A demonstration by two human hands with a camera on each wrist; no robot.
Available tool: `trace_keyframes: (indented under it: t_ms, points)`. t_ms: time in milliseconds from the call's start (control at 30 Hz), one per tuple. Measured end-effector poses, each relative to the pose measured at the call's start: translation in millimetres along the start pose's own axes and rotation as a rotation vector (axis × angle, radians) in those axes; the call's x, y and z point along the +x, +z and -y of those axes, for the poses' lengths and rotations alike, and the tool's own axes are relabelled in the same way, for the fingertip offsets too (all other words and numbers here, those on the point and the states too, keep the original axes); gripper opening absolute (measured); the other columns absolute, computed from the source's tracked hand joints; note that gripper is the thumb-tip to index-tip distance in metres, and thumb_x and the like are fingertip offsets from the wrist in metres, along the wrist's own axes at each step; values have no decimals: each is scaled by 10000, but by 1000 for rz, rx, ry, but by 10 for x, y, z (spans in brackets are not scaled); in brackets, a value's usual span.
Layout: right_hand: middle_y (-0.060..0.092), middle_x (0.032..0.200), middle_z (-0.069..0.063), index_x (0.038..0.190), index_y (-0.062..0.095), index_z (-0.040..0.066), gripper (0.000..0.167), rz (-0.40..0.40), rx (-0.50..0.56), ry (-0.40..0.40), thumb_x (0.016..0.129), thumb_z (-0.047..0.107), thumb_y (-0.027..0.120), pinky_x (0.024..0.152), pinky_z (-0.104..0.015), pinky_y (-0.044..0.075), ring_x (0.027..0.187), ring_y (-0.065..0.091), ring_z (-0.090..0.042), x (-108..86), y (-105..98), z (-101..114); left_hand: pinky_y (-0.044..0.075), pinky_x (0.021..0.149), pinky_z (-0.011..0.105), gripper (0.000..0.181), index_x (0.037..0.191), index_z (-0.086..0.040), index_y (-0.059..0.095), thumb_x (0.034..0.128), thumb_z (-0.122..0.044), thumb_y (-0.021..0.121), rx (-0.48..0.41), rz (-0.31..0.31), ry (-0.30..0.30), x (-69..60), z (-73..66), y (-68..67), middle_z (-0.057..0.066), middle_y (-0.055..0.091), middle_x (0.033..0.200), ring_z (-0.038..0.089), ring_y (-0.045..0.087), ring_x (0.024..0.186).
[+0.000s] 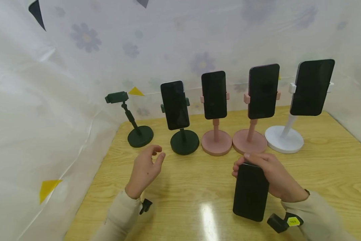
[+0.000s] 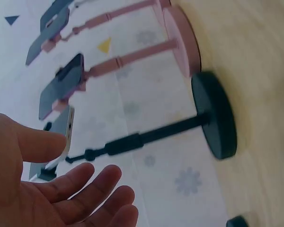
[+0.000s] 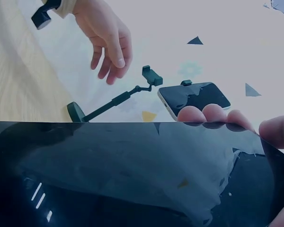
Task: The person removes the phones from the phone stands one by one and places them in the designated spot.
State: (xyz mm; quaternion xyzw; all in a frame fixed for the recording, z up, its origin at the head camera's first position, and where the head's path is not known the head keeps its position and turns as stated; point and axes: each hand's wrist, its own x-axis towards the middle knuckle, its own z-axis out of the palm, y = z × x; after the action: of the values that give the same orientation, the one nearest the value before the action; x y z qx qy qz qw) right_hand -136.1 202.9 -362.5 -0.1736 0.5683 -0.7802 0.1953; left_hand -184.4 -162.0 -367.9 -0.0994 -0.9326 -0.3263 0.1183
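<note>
My right hand (image 1: 277,175) grips a black smartphone (image 1: 251,192) by its upper end, above the near right part of the table. In the right wrist view the phone's glossy dark screen (image 3: 132,170) fills the lower half, with fingertips curled over its edge. My left hand (image 1: 145,169) is raised with nothing in it, its fingers loosely bent, in front of the dark green phone stands. One green stand (image 1: 139,135) at the far left has a bare clamp (image 1: 117,97). The other green stand (image 1: 185,142), nearest the left hand's fingertips, carries a phone (image 1: 175,105).
To the right stand two pink stands (image 1: 216,144) (image 1: 249,142) holding phones (image 1: 214,95) (image 1: 263,92), then a white stand (image 1: 284,139) with a phone (image 1: 312,87). All stand along the back of the wooden table (image 1: 180,187). A flowered white sheet (image 1: 168,43) hangs behind.
</note>
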Motion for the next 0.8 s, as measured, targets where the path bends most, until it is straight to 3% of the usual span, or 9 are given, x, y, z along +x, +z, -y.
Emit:
trace_keyframes:
  t_ms: [267,433,633,800]
  points:
    - [744,984,-13,1028,699,86,344,-38,8,-19,1089,178,373,898,-356,579,940,732,-157,190,76,-77,536,836,408,205,1106,-81,671,973,-229,621,24,144,78,-247,-53,318,82,711,1086,269,654,989]
    - [749,959,-10,998,710,97,324,-96,49,9,1080,209,417,898,-342,576,921,727,-134,351,148,-184,537,819,380,225,1106,-64,680,978,-234,609,36,225,92,-378,-87,399,70,715,1080,244,658,968]
    - [735,957,10,990,686,108,310,-197,36,38,1072,280,441,897,-330,576,927,724,-124,509,257,-334,542,787,357,230,1109,-68,684,978,-243,612,48,250,101,-486,-169,422,61,718,1071,230,668,952]
    - [718,976,-1,1013,642,87,308,-231,77,57,1077,291,420,919,-316,567,960,723,-141,606,327,-419,543,772,328,253,1127,-73,674,968,-264,629,76,226,133,-561,-251,510,60,715,1074,195,666,921]
